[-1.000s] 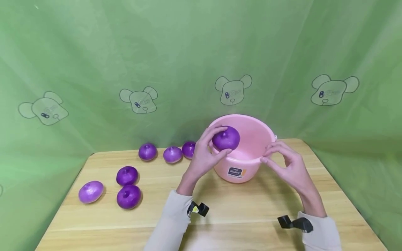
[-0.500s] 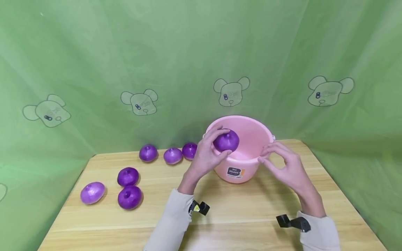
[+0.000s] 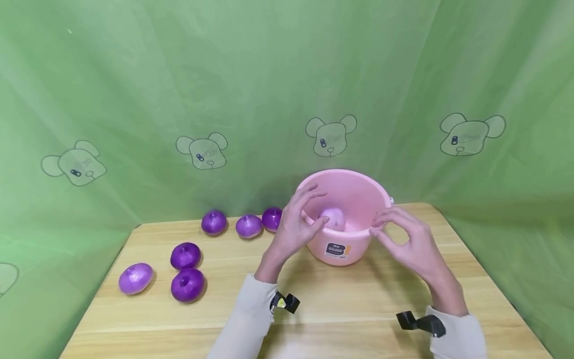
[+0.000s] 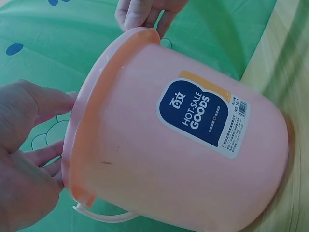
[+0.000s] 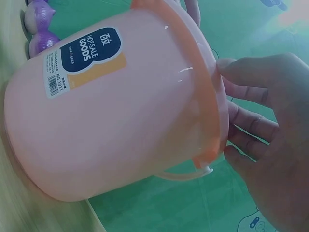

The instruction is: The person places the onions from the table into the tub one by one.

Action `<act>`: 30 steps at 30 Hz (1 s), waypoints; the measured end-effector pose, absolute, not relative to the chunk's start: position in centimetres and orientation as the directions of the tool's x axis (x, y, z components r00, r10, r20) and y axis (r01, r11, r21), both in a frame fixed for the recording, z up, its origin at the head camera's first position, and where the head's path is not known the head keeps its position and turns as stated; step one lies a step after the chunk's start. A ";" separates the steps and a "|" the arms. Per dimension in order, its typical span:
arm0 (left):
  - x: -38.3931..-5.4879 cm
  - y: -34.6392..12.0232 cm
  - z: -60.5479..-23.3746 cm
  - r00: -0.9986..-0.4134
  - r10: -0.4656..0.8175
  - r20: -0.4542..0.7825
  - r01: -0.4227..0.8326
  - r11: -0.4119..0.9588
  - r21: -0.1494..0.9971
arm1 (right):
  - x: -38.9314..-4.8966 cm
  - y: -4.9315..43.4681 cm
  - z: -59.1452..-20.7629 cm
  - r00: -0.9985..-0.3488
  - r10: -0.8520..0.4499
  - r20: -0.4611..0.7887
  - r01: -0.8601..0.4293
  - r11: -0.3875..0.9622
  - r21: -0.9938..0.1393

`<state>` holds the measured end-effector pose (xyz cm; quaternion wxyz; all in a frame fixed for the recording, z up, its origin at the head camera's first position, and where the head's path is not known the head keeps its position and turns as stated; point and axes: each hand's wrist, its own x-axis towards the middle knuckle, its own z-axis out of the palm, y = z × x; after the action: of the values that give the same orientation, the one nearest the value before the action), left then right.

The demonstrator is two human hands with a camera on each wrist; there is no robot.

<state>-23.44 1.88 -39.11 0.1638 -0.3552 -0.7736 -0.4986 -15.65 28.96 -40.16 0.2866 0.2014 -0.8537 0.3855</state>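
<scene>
We see soft shadows on the table (image 3: 341, 309), glints on the onions (image 3: 136, 278), dimmer wrist views, and glare washing the right one's upper corner.

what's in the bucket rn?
One pale purple onion shows inside the bucket. The near wall hides its lower part and the near side of the floor; the left hand covers its left edge. Can't tell whether anything else lies there.

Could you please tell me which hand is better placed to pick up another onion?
Probably the left hand: it holds nothing and is nearer the onions on the table. The right hand, at the bucket rim, is farther away.
</scene>
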 end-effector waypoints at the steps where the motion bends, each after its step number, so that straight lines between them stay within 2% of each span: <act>1: -23.4 1.8 -39.2 -0.696 0.382 0.608 0.711 0.246 0.659 | -15.6 29.0 -40.2 -0.755 -0.122 0.644 -0.561 0.628 -0.539; 8: -22.9 1.1 -39.9 -0.738 0.326 0.591 0.665 0.200 0.719 | -15.6 29.3 -40.4 -0.763 -0.102 0.638 -0.545 0.633 -0.550; 20: -22.6 -0.6 -40.9 -0.743 0.290 0.603 0.657 0.151 0.738 | -15.1 29.2 -40.7 -0.752 -0.071 0.655 -0.549 0.616 -0.564; 30: -23.0 -3.1 -42.0 -0.771 0.174 0.613 0.633 0.094 0.769 | -15.9 28.8 -40.4 -0.735 -0.095 0.671 -0.578 0.606 -0.546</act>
<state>-22.97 -3.14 -42.02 0.1876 -0.2819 -0.7154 -0.6112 -15.90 28.76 -40.37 0.3044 0.1996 -0.8430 0.3962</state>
